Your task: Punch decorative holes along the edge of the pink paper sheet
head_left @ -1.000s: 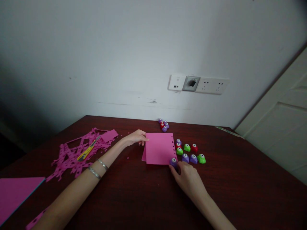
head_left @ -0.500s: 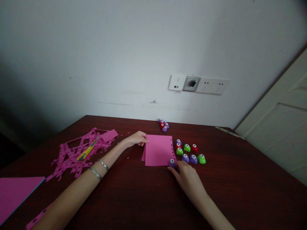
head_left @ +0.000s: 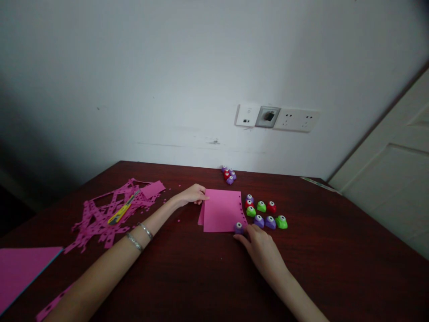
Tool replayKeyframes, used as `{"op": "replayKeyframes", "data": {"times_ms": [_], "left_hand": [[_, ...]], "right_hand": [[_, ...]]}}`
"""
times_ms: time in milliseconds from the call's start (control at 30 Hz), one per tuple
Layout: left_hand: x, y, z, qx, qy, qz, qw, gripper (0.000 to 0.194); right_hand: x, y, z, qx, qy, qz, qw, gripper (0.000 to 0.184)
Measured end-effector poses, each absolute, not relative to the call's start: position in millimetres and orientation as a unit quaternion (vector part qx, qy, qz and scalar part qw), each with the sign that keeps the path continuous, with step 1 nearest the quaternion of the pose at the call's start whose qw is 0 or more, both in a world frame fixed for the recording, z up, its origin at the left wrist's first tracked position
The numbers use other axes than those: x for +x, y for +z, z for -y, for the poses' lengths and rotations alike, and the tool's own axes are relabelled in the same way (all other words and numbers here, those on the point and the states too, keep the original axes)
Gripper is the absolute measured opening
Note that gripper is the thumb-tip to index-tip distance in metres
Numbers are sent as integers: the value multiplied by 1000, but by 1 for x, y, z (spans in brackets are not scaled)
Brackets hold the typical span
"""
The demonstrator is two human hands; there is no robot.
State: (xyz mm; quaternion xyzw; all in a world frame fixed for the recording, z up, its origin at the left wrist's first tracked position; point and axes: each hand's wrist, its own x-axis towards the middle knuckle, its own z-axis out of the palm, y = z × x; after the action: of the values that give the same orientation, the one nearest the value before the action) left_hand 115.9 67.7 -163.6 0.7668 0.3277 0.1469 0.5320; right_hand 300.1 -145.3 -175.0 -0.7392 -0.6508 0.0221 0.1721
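A folded pink sheet (head_left: 221, 215) with punched holes along its right edge lies on the dark red table (head_left: 335, 250). My left hand (head_left: 191, 194) pinches the sheet's upper left corner. My right hand (head_left: 260, 246) grips a small purple paper punch (head_left: 239, 227) at the sheet's lower right corner, fingers curled around it.
Several small punches, purple, green and red (head_left: 264, 213), sit just right of the sheet; a few more (head_left: 228, 174) stand near the wall. Pink paper offcuts and a yellow utility knife (head_left: 122, 210) lie at the left. Another pink sheet (head_left: 20, 270) rests at the near left edge.
My right hand has slid the purple punch a little to the left along the sheet's bottom edge. The left hand has stayed on the corner.
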Motion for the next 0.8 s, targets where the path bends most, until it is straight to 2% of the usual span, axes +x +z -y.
{"op": "replayKeyframes", "data": {"times_ms": [167, 567, 700, 800], "left_hand": [[118, -162, -66, 773, 163, -316, 525, 19], [123, -169, -69, 833, 165, -321, 420, 33], [121, -171, -69, 860, 166, -377, 301, 47], [122, -170, -61, 900, 176, -361, 167, 45]], "right_hand": [[302, -176, 144, -740, 28, 653, 158, 18], [310, -175, 140, -754, 70, 628, 181, 23], [316, -174, 139, -754, 105, 619, 194, 22], [318, -177, 138, -744, 117, 627, 199, 20]]}}
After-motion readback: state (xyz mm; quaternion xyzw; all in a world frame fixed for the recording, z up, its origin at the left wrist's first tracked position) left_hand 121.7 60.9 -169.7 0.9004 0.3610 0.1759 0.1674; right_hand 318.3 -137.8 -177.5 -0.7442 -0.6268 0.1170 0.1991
